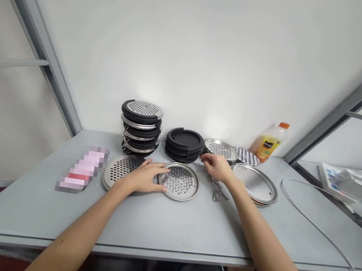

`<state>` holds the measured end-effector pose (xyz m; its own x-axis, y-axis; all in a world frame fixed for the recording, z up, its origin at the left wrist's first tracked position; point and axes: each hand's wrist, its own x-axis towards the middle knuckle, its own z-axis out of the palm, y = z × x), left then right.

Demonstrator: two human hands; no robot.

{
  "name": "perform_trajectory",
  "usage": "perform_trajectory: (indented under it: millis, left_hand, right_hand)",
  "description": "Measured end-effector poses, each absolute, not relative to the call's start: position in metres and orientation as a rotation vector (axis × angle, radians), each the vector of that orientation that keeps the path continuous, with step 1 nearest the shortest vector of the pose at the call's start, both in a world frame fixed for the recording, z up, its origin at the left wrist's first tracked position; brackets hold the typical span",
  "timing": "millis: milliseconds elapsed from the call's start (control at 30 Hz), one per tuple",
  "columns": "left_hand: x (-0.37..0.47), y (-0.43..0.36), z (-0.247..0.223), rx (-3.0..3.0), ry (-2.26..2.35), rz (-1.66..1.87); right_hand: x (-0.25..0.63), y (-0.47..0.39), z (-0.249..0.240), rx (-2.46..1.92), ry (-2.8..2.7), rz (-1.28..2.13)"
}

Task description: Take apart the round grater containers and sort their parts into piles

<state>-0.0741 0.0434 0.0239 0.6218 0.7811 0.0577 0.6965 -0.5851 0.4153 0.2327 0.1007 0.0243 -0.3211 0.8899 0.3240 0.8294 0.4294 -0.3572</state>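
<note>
My left hand point(148, 177) has its fingers spread, resting over a flat perforated disc point(120, 169) and touching the left rim of a round metal grater plate point(180, 182). My right hand point(214, 165) is bent with its fingertips together, above small wire clips point(216, 191); what it holds, if anything, is too small to name. Just behind it are a stack of black rings point(184, 145) and a stack of grater plates point(221, 150). Some of the clips are hidden under the right hand.
At the back left stands a tall stack of graters with black rings point(140, 127). A pixelated pink object point(83, 170) lies left. Large round lids point(255, 184), a rectangular grater point(247, 156), a juice bottle point(271, 143) and a white cable point(318, 226) are on the right.
</note>
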Motion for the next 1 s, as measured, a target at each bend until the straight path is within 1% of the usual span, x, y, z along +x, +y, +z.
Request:
perform_trajectory:
  millis: [100, 200, 400, 533, 633, 767, 867, 1000]
  left_hand:
    - [-0.076, 0.043, 0.024, 2.504, 1.191, 0.332]
    - [-0.076, 0.041, 0.025, 2.522, 1.219, 0.304]
    - [-0.069, 0.039, 0.024, 2.561, 1.257, 0.284]
    - [-0.066, 0.038, 0.022, 2.568, 1.308, 0.357]
    - [-0.065, 0.039, 0.019, 2.561, 1.302, 0.386]
    - [-0.065, 0.040, 0.016, 2.596, 1.174, 0.323]
    - [-0.062, 0.040, 0.016, 2.637, 1.130, 0.323]
    - [-0.057, 0.036, 0.020, 2.604, 1.210, 0.481]
  right_hand:
    - [0.236, 0.102, 0.019, -1.581, -2.282, -0.019]
    - [0.234, 0.096, 0.013, -1.655, -2.314, -0.131]
    - [0.228, 0.090, 0.004, -1.723, -2.296, -0.122]
    - [0.231, 0.093, 0.002, -1.701, -2.178, -0.132]
    - [0.232, 0.092, 0.006, -1.498, -2.025, 0.023]
    - [0.221, 0.083, 0.014, -1.158, -1.910, 0.296]
    - [0.206, 0.076, 0.014, -1.048, -2.015, 0.359]
    - [0.192, 0.073, 0.004, -1.007, -2.228, 0.434]
